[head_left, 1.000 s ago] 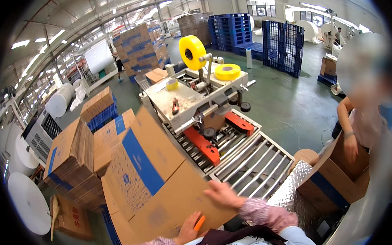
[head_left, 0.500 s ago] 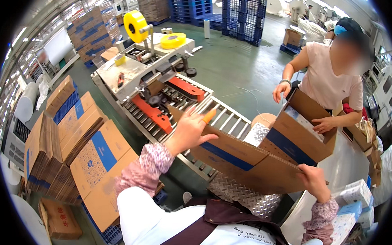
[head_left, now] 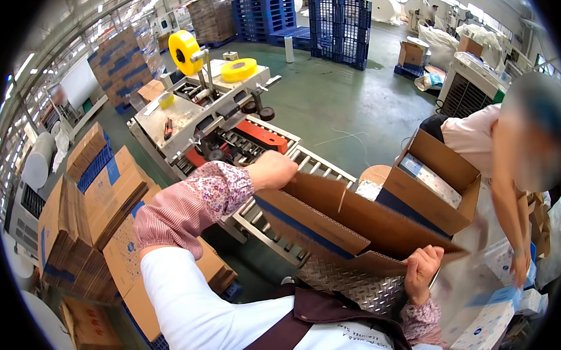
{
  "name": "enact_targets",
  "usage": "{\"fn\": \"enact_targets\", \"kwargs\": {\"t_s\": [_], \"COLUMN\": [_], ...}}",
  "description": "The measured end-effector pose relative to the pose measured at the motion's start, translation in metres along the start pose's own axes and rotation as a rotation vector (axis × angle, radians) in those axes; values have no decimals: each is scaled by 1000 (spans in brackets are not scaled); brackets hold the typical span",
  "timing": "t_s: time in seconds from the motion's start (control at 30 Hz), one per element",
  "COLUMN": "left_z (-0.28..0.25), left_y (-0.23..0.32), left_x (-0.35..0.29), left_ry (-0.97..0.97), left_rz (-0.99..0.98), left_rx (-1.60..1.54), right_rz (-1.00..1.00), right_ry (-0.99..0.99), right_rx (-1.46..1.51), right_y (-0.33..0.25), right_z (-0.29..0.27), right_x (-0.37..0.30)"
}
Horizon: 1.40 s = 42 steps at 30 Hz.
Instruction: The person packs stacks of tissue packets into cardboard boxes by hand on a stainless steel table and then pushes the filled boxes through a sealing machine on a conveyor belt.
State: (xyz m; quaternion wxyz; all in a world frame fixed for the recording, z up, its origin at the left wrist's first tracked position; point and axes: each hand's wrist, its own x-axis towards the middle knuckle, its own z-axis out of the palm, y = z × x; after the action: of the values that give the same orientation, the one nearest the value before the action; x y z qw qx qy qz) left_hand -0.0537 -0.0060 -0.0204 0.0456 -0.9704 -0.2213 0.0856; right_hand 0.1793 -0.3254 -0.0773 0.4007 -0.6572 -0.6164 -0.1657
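Note:
In front of me a cardboard box with a blue band is spread partly open, its inside showing between the panels. My left hand is closed on its upper left edge. At the right end, my right hand is closed with the fingers curled round the box's edge. Just beyond stands another open box, holding a patterned white pack. A co-worker leans down at the right, one hand among patterned white-and-blue packs near my right arm.
A roller conveyor runs under the taping machine, which carries yellow tape rolls. Stacks of flat cartons rise at the left. Patterned metal plate lies below the box. Blue pallets stand far off.
The box has gone from nearly flat to partly open. My left hand, fingers spread before, has closed on its edge. The co-worker has moved from the other box down to the packs.

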Motion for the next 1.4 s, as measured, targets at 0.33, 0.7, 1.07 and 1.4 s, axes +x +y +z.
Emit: {"fn": "enact_targets", "kwargs": {"t_s": [0.33, 0.7, 1.07, 1.4], "left_z": [26, 137, 84, 336], "left_y": [51, 45, 23, -13], "left_x": [-23, -11, 47, 36], "left_ry": [-768, 272, 933, -490], "left_rz": [-100, 428, 133, -437], "left_rx": [-558, -239, -883, -2037], "right_rz": [-337, -222, 325, 941], "right_ry": [-1210, -18, -406, -112], "right_rx": [-116, -178, -208, -117], "right_y": [-42, -9, 18, 154], "right_z": [193, 116, 95, 14], "right_x": [-8, 143, -26, -196]}}
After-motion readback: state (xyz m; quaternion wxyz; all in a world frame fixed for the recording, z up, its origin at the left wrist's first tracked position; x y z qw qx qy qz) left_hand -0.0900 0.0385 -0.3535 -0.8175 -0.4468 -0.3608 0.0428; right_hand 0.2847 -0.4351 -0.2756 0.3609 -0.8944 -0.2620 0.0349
